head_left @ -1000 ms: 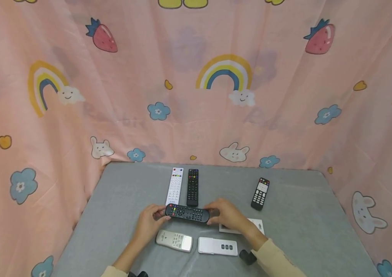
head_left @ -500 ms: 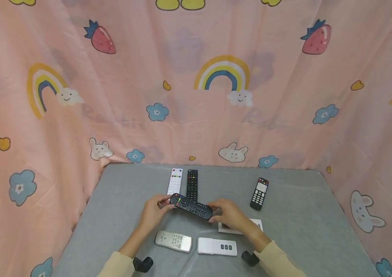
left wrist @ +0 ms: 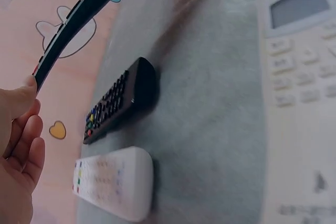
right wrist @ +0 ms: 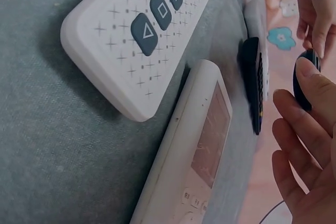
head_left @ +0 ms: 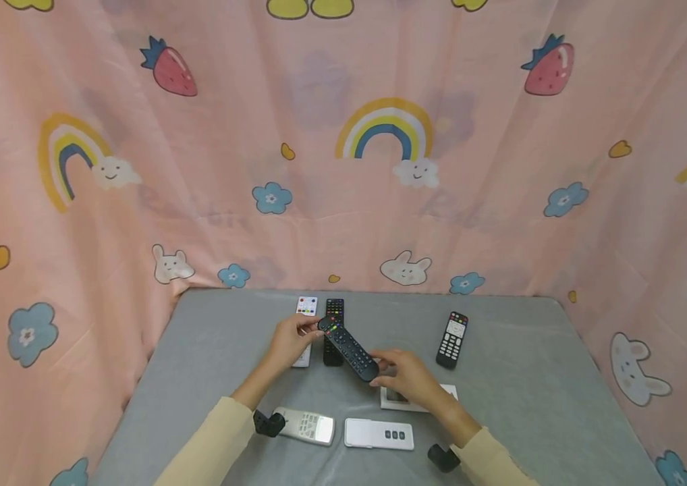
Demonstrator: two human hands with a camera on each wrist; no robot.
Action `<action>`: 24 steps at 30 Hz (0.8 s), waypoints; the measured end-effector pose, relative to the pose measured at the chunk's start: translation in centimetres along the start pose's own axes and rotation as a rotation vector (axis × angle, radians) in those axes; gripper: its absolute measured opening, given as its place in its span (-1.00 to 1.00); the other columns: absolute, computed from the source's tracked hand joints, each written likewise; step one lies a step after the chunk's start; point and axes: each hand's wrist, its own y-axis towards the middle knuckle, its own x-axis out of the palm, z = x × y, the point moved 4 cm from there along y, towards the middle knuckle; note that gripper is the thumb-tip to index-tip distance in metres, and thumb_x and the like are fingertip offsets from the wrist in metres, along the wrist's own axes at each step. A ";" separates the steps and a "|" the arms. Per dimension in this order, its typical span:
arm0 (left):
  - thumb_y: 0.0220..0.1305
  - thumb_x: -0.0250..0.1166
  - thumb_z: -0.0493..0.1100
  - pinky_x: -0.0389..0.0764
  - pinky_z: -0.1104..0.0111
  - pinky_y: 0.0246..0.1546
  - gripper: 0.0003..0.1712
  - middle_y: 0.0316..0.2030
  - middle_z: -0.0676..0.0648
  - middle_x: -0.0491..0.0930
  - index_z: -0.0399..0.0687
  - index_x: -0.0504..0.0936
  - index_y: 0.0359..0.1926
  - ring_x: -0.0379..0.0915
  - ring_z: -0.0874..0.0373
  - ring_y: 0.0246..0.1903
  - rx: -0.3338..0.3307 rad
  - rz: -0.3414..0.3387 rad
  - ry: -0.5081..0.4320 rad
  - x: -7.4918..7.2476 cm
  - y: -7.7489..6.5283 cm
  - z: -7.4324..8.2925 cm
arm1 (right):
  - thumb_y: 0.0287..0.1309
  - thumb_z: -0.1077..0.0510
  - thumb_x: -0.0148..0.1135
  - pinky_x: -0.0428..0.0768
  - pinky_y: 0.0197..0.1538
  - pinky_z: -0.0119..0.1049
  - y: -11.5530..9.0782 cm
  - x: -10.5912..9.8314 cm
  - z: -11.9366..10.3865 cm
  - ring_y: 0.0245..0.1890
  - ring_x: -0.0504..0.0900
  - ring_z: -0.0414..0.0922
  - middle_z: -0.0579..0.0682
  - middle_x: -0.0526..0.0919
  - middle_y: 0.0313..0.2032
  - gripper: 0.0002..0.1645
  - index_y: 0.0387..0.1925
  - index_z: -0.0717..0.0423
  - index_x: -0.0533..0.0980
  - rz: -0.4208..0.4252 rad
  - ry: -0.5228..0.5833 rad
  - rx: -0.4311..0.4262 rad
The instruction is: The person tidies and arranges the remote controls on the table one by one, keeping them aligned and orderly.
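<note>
Both hands hold a black remote control [head_left: 351, 351] by its ends, raised over the table and slanting down to the right in the head view. At its upper end, the one with coloured buttons, my left hand [head_left: 287, 343] pinches it between thumb and fingers. My right hand [head_left: 407, 379] pinches the lower rounded end, its other fingers loosely bent in the right wrist view. Behind it lie another black remote [left wrist: 123, 100], partly covered in the head view, and a white remote [left wrist: 115, 182], which the left hand partly hides.
On the grey table [head_left: 519, 391] nearer the front lie a beige remote [head_left: 316, 426], a white three-button remote [head_left: 378, 434] and a white remote with a screen [right wrist: 212, 135], partly under the right hand. A black remote with white buttons [head_left: 453, 341] lies right. A pink curtain [head_left: 343, 229] stands behind.
The held black remote has gone from nearly level to steeply slanted, its left end swinging up and away. My left hand moved forward and right with it; the right hand barely moved.
</note>
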 end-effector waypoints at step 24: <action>0.36 0.23 -0.27 0.62 0.20 -0.10 -0.65 -0.17 -0.15 0.65 -0.24 0.62 0.14 0.56 0.06 -0.18 -0.010 -0.193 0.122 5.5 7.1 1.3 | -0.21 -0.06 0.61 0.57 -0.28 -0.31 1.3 0.9 0.1 -0.45 0.59 -0.32 -0.16 0.73 -0.46 -0.34 -0.02 0.12 0.64 0.246 -0.195 0.134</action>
